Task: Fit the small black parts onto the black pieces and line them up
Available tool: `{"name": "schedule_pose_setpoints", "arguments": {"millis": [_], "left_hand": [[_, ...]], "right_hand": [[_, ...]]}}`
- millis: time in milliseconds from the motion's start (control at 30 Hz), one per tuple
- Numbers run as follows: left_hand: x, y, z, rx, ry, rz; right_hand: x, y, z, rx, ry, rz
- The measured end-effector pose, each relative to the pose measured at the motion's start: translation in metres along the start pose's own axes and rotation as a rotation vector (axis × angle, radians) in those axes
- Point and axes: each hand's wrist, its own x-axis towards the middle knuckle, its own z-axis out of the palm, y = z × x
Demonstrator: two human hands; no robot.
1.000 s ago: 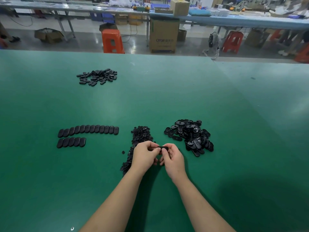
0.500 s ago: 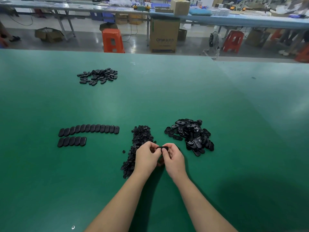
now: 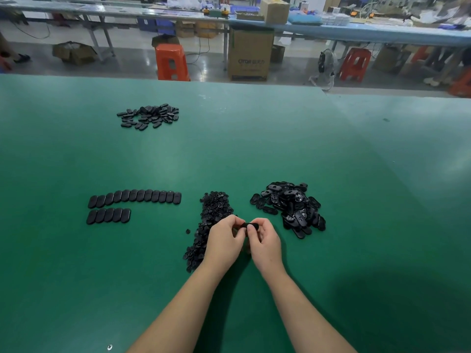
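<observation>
Pinching one black piece (image 3: pixel 251 226) between them, left hand (image 3: pixel 224 240) and right hand (image 3: pixel 265 242) meet just above the green table (image 3: pixel 254 149), fingers curled round it. Small part possibly under the thumbs; too hidden to tell. Small black parts pile (image 3: pixel 210 225) just left, loose pieces pile (image 3: pixel 290 206) right. Two lined-up rows (image 3: pixel 127 203) farther left.

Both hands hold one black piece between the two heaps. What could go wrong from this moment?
1. The piece, pinched only at fingertips by the left hand and right hand, might slip into the heap of small parts.
2. A wrist could brush that heap and scatter it.
</observation>
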Motion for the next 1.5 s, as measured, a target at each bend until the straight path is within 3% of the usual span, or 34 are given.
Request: {"name": "schedule_pose_setpoints", "arguments": {"millis": [200,300,367,533,700,933,1500], "left_hand": [[0.000,-0.011,-0.009,0.293,-0.009,0.331],[0.001,-0.015,-0.020,0.379,0.039,0.377],[0.004,-0.021,-0.033,0.396,0.136,0.308],[0.010,-0.062,-0.082,0.413,0.355,-0.087],[0.003,-0.108,-0.121,0.545,0.406,-0.361],[-0.005,-0.113,-0.123,0.654,0.342,-0.272],[0.011,-0.134,-0.149,0.694,0.314,-0.475]], "right_hand": [[-0.001,-0.001,-0.001,0.030,-0.037,-0.003],[-0.001,-0.003,0.001,0.058,-0.035,0.002],[-0.002,-0.004,0.001,0.072,-0.025,0.007],[-0.004,-0.004,0.000,0.017,-0.054,0.019],[-0.004,-0.006,0.000,-0.007,-0.053,0.026],[-0.006,-0.009,0.000,-0.030,-0.055,0.025],[-0.007,-0.009,0.001,-0.057,-0.063,0.030]]}}
